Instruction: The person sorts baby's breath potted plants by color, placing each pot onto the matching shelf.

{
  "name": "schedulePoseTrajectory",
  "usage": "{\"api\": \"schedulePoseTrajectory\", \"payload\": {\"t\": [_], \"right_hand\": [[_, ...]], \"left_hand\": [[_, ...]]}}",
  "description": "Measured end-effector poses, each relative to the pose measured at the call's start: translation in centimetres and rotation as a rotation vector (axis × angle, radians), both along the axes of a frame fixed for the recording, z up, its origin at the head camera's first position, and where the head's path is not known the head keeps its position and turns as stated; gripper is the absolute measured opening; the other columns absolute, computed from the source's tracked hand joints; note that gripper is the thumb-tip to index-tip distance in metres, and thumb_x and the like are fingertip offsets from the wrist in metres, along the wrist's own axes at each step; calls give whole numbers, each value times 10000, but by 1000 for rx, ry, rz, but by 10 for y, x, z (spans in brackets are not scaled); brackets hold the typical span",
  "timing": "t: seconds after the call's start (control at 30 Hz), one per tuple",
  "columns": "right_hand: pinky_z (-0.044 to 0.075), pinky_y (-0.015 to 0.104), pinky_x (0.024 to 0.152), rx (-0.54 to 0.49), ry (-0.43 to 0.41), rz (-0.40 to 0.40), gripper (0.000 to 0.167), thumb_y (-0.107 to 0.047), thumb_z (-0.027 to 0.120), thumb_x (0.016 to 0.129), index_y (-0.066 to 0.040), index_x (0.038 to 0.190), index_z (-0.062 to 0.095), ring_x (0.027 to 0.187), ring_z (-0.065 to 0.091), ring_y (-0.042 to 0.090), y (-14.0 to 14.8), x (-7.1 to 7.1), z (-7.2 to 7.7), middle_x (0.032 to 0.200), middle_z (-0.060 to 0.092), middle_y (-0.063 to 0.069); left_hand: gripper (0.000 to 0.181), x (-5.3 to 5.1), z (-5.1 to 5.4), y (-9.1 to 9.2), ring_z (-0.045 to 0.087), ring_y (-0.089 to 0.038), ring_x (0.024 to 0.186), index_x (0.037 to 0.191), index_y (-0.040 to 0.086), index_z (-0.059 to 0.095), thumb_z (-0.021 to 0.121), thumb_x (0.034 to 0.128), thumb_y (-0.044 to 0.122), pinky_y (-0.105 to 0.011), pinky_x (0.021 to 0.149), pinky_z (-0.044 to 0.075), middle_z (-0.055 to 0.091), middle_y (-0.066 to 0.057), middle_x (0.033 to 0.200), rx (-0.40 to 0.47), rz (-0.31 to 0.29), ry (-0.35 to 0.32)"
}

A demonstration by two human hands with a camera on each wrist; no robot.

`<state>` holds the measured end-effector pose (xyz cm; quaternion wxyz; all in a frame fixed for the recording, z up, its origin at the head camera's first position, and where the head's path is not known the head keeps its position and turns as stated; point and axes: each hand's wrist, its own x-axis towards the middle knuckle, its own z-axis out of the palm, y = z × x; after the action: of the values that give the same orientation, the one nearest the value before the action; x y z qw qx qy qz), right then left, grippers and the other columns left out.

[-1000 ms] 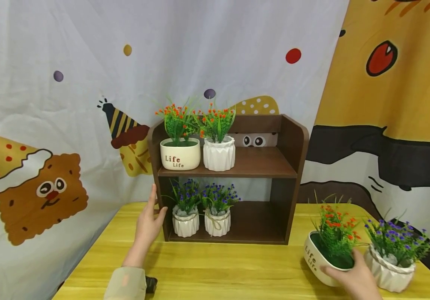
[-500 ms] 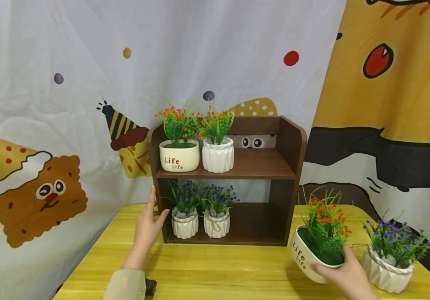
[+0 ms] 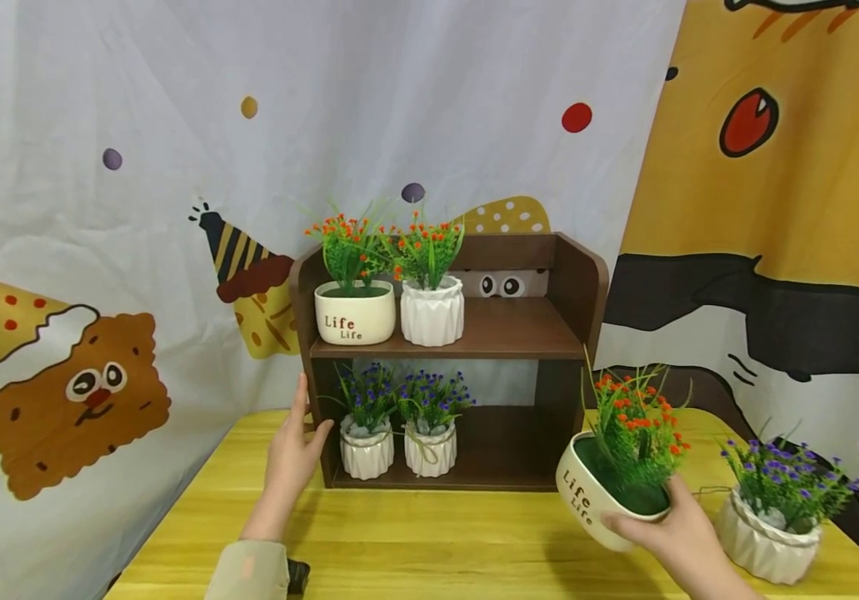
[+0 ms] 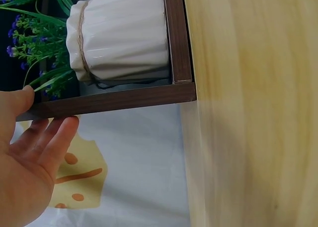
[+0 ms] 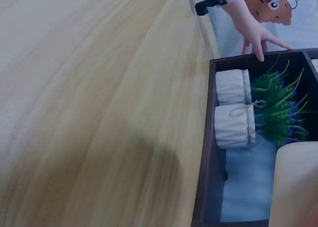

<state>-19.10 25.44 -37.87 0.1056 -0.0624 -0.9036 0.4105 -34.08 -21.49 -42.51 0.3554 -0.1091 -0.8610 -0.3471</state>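
My right hand (image 3: 680, 529) grips a cream oval flowerpot (image 3: 586, 500) lettered "Life", with orange artificial flowers. The pot is tilted, held above the table right of the shelf; its smooth wall fills the lower right corner of the right wrist view. My left hand (image 3: 292, 458) holds the left side panel of the brown two-tier shelf (image 3: 522, 482), thumb at the front edge and fingers along the outside. On the upper tier stand another "Life" pot (image 3: 355, 317) and a white fluted pot (image 3: 432, 315), both orange-flowered. Two white pots (image 3: 367, 454) with purple flowers occupy the lower tier's left.
Another white pot (image 3: 766, 542) of purple flowers stands on the yellow wooden table (image 3: 429, 542) at the far right, near the right forearm. A cartoon-printed cloth (image 3: 174, 167) hangs behind the table. Both tiers have bare board on their right sides.
My right hand has carried the orange-flowered "Life" pot leftward and slightly up, toward the shelf. My left hand stays at the shelf's side panel. The head view has shifted slightly.
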Motion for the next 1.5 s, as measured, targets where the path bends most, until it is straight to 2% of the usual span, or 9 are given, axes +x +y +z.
{"api": "schedulePoseTrajectory", "payload": {"t": [0.17,0.3,0.47,0.6,0.9,1.17,1.33,1.5], "right_hand": [[492,258,756,-21,80,26,832,-240,866,726,67,1337,391,983,585,233,-9,2,7,1160,605,226],[494,231,750,-33,127,56,846,-217,868,727,51,1365,381,975,578,184,-13,1,16,1199,585,229],[495,229,744,-17,180,84,844,-185,872,714,59,1360,387,970,579,195,-18,-3,30,1194,583,236],[492,236,743,-4,191,92,840,-193,872,712,64,1349,389,974,573,220,-22,-6,42,1188,577,233],[502,305,760,2,177,128,839,-241,872,717,50,1347,401,999,582,258,-32,-9,61,1200,576,219],[507,292,767,-98,173,179,786,-214,860,728,34,1331,421,973,585,207,-47,-16,68,1188,587,193],[504,248,790,-161,224,216,793,-158,854,735,7,1373,412,977,592,151,-53,-20,74,1224,579,193],[512,236,799,-207,279,273,794,-124,834,759,-26,1413,394,981,601,82,-56,-24,83,1268,557,195]], "left_hand": [[922,-1,0,1,654,-413,862,1581,223,95,703,899,97,-545,650,522,587,-311,1220,-26,0,15],[924,-2,-1,1,648,-432,872,1581,210,77,694,904,83,-554,653,519,580,-327,1219,-44,-1,31],[893,0,0,0,638,-453,905,1581,204,65,663,927,86,-555,676,521,531,-329,1291,-35,-8,-1],[876,1,1,-2,646,-446,883,1581,209,55,644,942,98,-545,658,524,499,-325,1329,-40,-9,-16],[888,-2,0,-3,654,-437,851,1581,200,55,652,934,82,-538,646,531,509,-349,1301,-53,-15,9],[895,-1,-2,-1,645,-456,898,1581,216,58,659,930,90,-559,705,531,526,-350,1279,-29,-19,2],[903,-1,-3,-1,631,-476,925,1581,204,55,664,925,83,-576,723,522,523,-358,1275,-34,-22,4],[884,0,-1,-1,623,-478,950,1581,211,54,651,938,106,-584,736,516,516,-351,1290,-21,-19,-25]]}}
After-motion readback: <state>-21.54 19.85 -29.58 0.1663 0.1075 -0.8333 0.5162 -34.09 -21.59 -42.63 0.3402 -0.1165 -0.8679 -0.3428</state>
